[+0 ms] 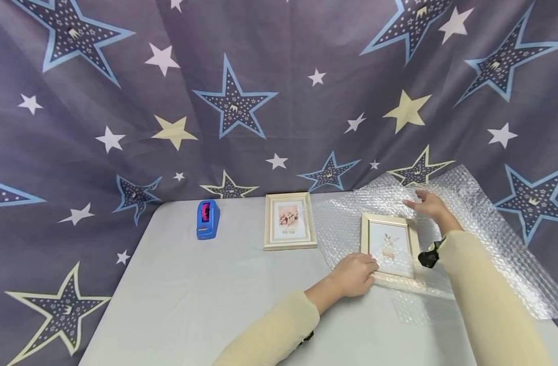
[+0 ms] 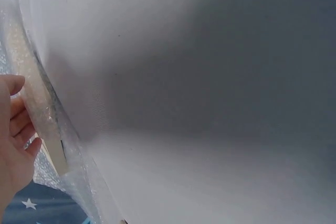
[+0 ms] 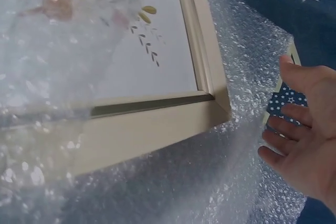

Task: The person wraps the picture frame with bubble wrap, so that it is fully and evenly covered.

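Note:
A cream picture frame with a plant print lies on a sheet of bubble wrap. Clear wrap also covers its near part. At the frame's near left corner, my left hand holds its edge through the wrap, fingers bent over the border. The left wrist view shows this hand against the wrapped edge of the frame. My right hand is over the wrap beyond the frame's far right corner. Its spread fingers hold nothing in the right wrist view, where the hand is apart from the frame.
Left of the wrap stands a second cream frame with a pink flower print. A blue tape dispenser with a pink core sits farther left on the white table. Behind hangs a star-patterned curtain, against which the wrap's far edge rises.

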{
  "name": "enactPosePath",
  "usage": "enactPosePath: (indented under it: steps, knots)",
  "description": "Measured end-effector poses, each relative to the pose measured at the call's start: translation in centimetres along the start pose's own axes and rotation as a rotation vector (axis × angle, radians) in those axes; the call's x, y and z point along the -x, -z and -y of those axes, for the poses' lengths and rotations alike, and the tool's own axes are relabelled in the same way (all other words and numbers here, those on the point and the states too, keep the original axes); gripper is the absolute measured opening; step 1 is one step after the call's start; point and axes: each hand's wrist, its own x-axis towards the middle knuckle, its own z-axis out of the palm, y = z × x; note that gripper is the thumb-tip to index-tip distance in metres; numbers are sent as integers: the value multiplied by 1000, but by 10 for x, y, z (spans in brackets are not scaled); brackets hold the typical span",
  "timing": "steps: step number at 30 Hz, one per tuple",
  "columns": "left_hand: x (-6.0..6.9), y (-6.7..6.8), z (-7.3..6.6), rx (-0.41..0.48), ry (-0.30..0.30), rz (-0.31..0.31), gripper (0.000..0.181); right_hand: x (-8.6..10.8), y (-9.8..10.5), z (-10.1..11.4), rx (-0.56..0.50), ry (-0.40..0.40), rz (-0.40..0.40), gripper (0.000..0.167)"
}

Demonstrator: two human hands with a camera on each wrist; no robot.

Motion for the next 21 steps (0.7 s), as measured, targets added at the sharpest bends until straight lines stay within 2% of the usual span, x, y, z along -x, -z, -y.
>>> enactPosePath:
  steps: [7, 11, 15, 18, 21]
  knots:
    - [-1, 0, -1, -11, -7, 2, 31, 3, -9, 2, 7, -10, -57, 74]
    - [-1, -1, -1, -14, 0, 9, 31, 3, -11, 1, 89, -13, -85, 75]
    - [-1, -1, -2, -20, -4, 13, 30, 4, -12, -3, 148, -28, -77, 77]
    - [0, 1, -3, -17, 0, 18, 30, 4, -14, -5, 141, -37, -63, 80]
    - [0, 3, -2, -25, 4, 13, 30, 3, -16, -5, 118, -17, -97, 77]
